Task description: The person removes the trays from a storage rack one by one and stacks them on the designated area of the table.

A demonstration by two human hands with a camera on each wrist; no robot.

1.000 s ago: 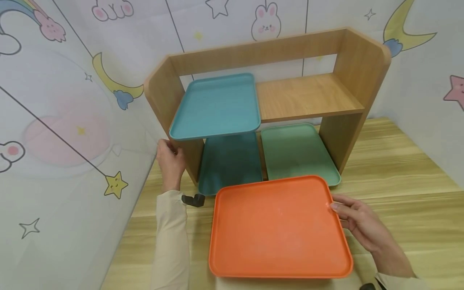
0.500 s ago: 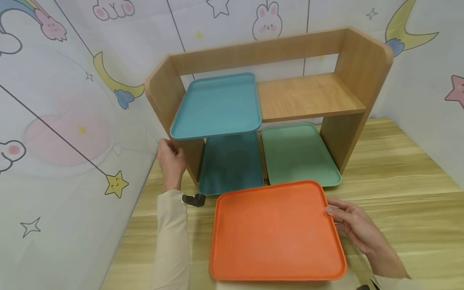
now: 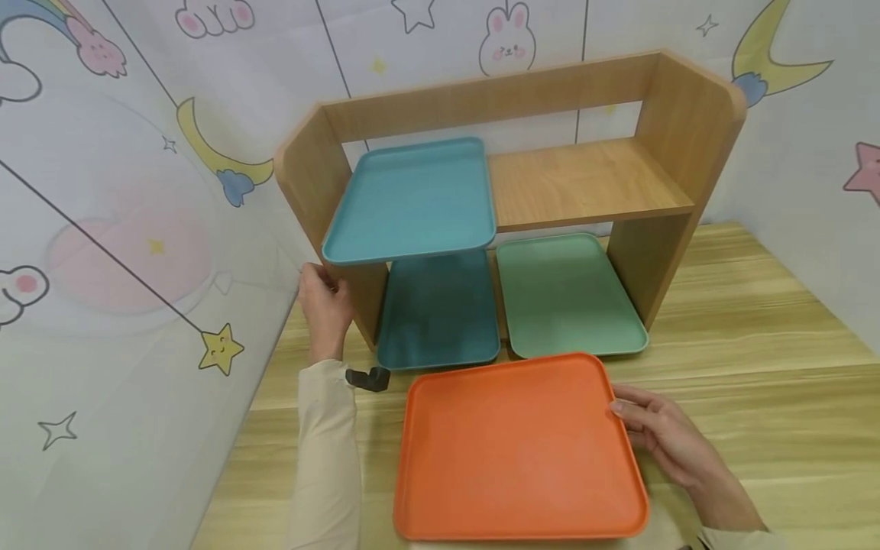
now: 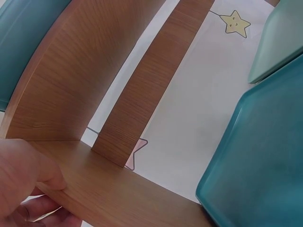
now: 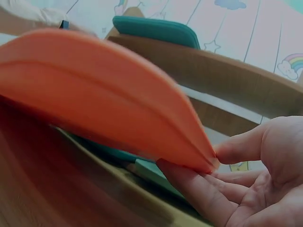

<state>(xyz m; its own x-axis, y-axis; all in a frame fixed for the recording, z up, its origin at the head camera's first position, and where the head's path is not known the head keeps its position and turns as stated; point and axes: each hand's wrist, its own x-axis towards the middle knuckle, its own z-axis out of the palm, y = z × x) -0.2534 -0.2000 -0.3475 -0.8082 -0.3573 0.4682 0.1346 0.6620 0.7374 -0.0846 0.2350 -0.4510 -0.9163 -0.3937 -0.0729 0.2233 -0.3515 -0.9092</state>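
My right hand [image 3: 663, 439] pinches the right edge of an orange tray [image 3: 519, 451], thumb above the rim and fingers beneath, also plain in the right wrist view. The tray is held in front of the wooden shelf unit [image 3: 584, 183]. My left hand [image 3: 326, 309] grips the front edge of the shelf's left side panel [image 4: 109, 194], thumb on the inner face and fingers behind. A blue tray [image 3: 415, 202] lies on the upper shelf's left half, jutting past its front edge. Below it sits a dark teal tray [image 3: 440, 313], with a green tray [image 3: 571, 294] to its right.
The shelf stands on a wood-grain table [image 3: 770, 344] against a white wall covering [image 3: 426, 46] with cartoon prints. Another wall [image 3: 110, 305] runs close along the left. The upper shelf's right half [image 3: 580, 183] shows bare wood.
The orange tray and my right hand have moved slightly toward me and to the left, uncovering more of the green tray's front edge. My left hand has stayed on the side panel.
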